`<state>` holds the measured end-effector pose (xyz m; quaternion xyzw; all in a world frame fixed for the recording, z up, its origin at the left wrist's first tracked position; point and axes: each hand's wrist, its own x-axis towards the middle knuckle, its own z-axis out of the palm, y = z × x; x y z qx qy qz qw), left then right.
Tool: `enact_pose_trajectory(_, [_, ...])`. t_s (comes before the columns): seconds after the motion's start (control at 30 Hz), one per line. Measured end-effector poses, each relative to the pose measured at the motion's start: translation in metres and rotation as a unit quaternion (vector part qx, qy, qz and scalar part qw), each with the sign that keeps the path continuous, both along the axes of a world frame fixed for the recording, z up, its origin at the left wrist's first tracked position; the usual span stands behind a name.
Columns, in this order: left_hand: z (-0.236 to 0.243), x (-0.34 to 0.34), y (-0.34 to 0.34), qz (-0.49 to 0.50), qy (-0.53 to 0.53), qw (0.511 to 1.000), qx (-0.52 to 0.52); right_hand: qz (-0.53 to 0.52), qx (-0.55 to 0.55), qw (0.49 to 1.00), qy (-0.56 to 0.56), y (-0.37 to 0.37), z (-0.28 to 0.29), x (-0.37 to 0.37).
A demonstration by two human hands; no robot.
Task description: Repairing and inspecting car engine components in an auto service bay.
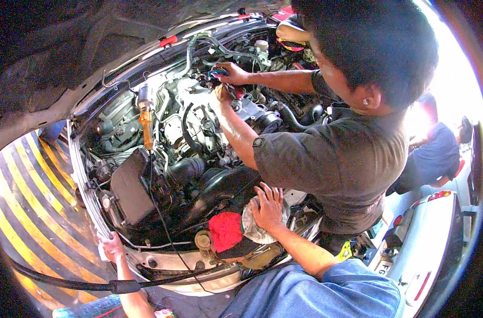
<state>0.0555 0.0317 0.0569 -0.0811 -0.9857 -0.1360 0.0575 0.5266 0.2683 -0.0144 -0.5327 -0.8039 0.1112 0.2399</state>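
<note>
My left hand (112, 247) is at the front left corner of the car, its fingers curled over the pale fender edge (87, 199). My right hand (267, 208) lies with spread fingers on a crumpled grey-white cloth (257, 225) at the front of the engine bay. Beside that cloth sits a bright red cloth (225, 231). Between my arms and beyond them spreads the open engine (199, 114). A co-worker's two hands (228, 85) work deep in it around a small blue item; what they grip is partly hidden.
An orange work lamp (146, 124) hangs over the engine, its thin cord running down towards me. The raised hood (34, 69) is overhead. A co-worker in a dark shirt (331, 153) leans in from the right. A black hose (66, 283) crosses near my left forearm.
</note>
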Motion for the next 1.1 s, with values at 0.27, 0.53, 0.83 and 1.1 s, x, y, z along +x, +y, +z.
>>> enact_pose_trajectory(0.27, [-0.014, -0.010, -0.005, 0.002, 0.028, 0.999, -0.017, -0.002, 0.003, 1.000, 0.009, 0.000, -0.003, 0.000])
enact_pose_trajectory(0.53, [-0.022, -0.016, -0.010, -0.003, 0.039, 0.999, 0.002, 0.000, 0.011, 1.000, -0.001, 0.000, -0.002, 0.000])
enact_pose_trajectory(0.83, [-0.016, -0.010, -0.005, 0.006, 0.032, 0.999, -0.009, -0.002, -0.016, 1.000, 0.008, -0.001, 0.002, 0.000])
enact_pose_trajectory(1.1, [-0.023, -0.019, -0.009, -0.006, 0.026, 1.000, -0.001, -0.009, -0.106, 0.990, 0.088, -0.002, 0.008, -0.002])
